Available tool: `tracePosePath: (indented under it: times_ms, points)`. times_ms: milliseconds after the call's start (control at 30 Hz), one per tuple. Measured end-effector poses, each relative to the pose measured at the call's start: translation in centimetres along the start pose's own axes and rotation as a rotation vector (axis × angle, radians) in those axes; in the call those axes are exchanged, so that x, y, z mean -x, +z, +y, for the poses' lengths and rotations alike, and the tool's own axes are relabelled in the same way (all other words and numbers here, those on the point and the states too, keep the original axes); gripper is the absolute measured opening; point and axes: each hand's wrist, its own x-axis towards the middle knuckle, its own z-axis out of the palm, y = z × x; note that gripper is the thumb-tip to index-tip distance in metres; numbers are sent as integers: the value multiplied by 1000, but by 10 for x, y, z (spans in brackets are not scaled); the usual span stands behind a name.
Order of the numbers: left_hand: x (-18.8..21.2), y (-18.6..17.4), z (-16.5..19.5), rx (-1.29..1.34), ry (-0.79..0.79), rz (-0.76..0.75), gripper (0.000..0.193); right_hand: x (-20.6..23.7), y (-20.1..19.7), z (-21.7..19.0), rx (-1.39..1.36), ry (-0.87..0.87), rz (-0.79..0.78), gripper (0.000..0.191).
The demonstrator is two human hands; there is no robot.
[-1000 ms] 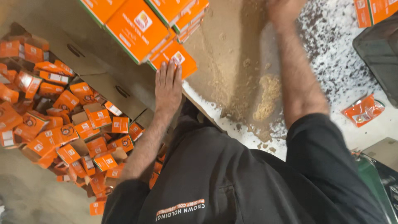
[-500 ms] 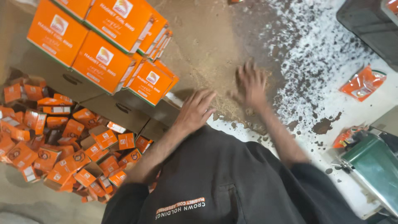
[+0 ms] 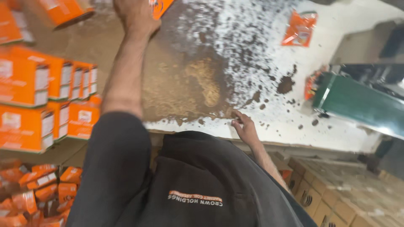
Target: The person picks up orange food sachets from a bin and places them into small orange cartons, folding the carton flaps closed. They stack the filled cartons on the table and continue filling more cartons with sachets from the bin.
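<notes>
The left hand (image 3: pixel 135 14) reaches an orange box (image 3: pixel 160 6) at the far edge (grip unclear); the right hand (image 3: pixel 244 128), empty and loosely open, rests on the table (image 3: pixel 336 134); brown powder (image 3: pixel 198 84) is still spread unswept.

Left hand (image 3: pixel 135 14) extended far across the tabletop (image 3: pixel 349 122), at an orange packet (image 3: pixel 159 6). Right hand (image 3: pixel 244 127) rests on the near edge. Brown powder (image 3: pixel 202 86) covers the surface. Orange cartons (image 3: pixel 38 103) stacked at left; orange pouch (image 3: pixel 299 28) lies apart.

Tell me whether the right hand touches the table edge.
Touching. The head view shows the right hand resting its fingertips on the table edge.
</notes>
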Motion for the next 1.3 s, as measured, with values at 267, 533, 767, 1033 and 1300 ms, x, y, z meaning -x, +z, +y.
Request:
tracePosePath:
  times_ms: [267, 533, 767, 1033, 1300]
  points:
    - [289, 35, 100, 2498, -552, -720, 88, -139, -115, 50, 211, -204, 423, 52]
    - [342, 28, 141, 808, -640, -435, 101, -322, -196, 43, 456, 128, 606, 100]
    - [316, 17, 150, 508, -258, -597, 83, -250, -160, 62, 510, -470, 481, 79]
    - [339, -14, 155, 659, 43, -245, 58, -27, -88, 30, -1780, 278, -235, 55]
    - [339, -22, 165, 709, 174, -6, 86, -38, -63, -86, -343, -688, -257, 51]
